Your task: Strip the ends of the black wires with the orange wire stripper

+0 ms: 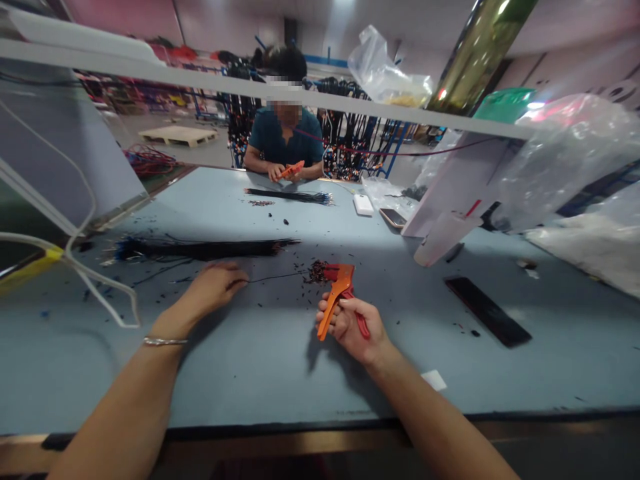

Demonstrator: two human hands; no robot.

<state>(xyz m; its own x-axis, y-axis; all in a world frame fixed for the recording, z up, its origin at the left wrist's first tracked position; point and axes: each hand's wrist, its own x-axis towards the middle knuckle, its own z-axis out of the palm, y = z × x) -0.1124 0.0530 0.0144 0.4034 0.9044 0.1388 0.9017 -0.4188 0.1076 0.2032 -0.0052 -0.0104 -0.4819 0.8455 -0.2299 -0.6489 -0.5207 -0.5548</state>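
Note:
My left hand (216,288) pinches a thin black wire (273,276) between thumb and fingers. The wire stretches right toward the jaws of an orange and red wire stripper (336,300). My right hand (354,325) is wrapped round the stripper's handles, which stand apart. Whether the wire's tip sits inside the jaws is too small to tell. Under and beside the jaws lies a pile of small dark and reddish insulation scraps (316,272). Behind my left hand a long bundle of black wires (205,249) lies across the table.
Across the table (280,373) a person (286,140) holds another orange tool (293,169) behind a second wire bundle (290,195). To the right are a black phone (487,311), a cup with a straw (445,237) and plastic bags (590,160). A white cable (103,270) loops at left.

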